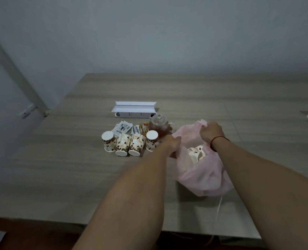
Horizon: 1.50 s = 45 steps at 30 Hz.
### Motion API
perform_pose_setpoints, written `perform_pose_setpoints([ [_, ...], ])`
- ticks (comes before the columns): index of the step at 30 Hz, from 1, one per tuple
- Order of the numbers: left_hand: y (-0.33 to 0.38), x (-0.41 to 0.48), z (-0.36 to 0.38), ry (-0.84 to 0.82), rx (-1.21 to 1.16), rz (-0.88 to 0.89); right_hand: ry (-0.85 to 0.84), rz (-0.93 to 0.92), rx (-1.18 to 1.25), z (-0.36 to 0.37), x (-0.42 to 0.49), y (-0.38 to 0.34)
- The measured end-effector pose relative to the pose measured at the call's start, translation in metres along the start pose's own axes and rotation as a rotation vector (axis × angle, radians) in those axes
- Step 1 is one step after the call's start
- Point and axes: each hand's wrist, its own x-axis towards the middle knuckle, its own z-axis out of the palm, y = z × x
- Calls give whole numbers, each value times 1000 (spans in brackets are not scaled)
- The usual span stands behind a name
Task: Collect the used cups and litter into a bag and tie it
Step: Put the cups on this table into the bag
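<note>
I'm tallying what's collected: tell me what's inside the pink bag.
Through the open mouth of the pink bag, a patterned paper cup shows, perhaps a second beside it. The bag's walls hide anything deeper.

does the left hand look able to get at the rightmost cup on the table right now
Probably yes, once it lets go: the left hand grips the pink bag by its rim, but the rightmost cup is right beside it with nothing between.

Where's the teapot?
In the head view, the glass teapot stands mid-table, behind the rightmost paper cup and left of the pink bag.
</note>
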Motion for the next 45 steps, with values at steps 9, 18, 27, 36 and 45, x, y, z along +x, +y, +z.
perform_pose_setpoints([
  [9,-5,85,-45,489,350,58,-128,38,-34,76,60,-2],
  [18,-34,128,-48,411,649,-23,-195,82,-39,109,77,3],
  [27,-27,96,-47,660,245,208,-235,5,18,101,67,0],
  [36,-21,60,-31,420,-565,56,-153,-19,194,76,47,-27],
  [45,-14,24,-3,70,-457,-83,-95,1,273,53,29,-38],
])
